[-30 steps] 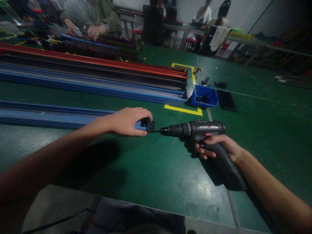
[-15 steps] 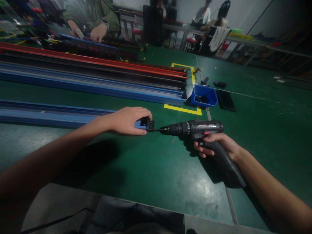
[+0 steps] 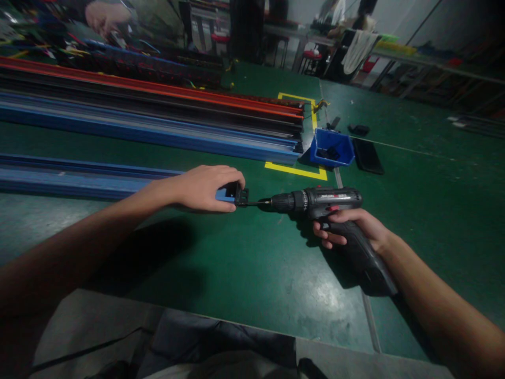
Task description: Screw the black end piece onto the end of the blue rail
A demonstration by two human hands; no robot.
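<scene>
A long blue rail lies on the green table, running in from the left edge. My left hand is wrapped over its right end, where a small black end piece sits. My right hand grips a black power drill by its handle, the drill pointing left. The drill's thin bit reaches the end piece; the exact contact point is too small to make out.
Behind are blue rails and red and black rails. A blue bin with black parts stands right of them, beside a black flat object. Across the table, a person's hand is over wiring.
The view has tilted slightly, so the table things sit a little higher in the picture. The other person's hands have moved left. My hands keep their hold on the rail and drill.
</scene>
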